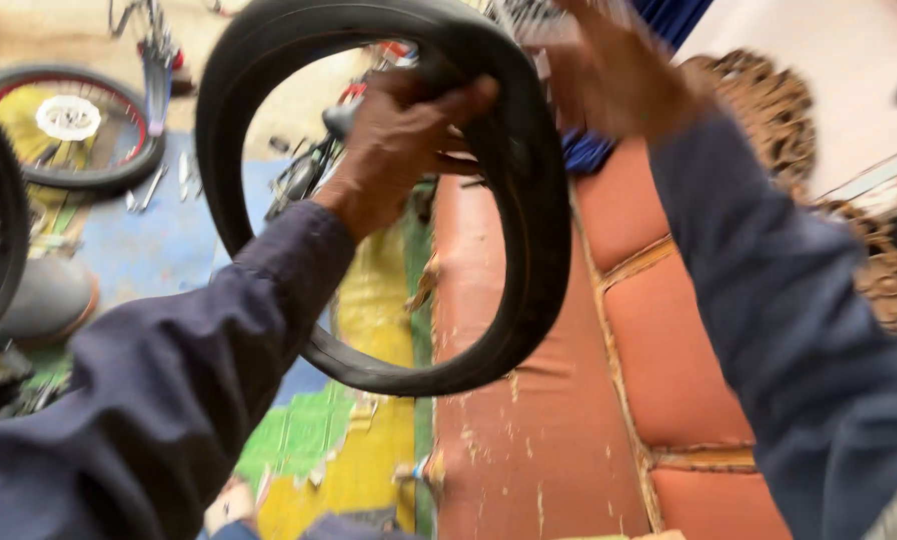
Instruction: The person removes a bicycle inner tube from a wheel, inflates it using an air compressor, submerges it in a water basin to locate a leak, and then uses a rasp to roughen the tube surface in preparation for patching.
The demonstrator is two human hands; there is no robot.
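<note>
Tyre (528, 250) gripped by left hand (393, 150); blurred right hand (613, 75) touches it, grip unclear.

A bicycle wheel (68, 125) and small tools (153, 185) lie on the painted floor (158, 245).

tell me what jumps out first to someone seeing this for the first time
A black bicycle tyre fills the middle of the view, held up in the air by the left hand closed around its upper part, with the blurred right hand on its top edge. Below and to the right lies a worn orange sofa with cracked upholstery. At far left a spoked bicycle wheel lies on the painted floor.
</note>
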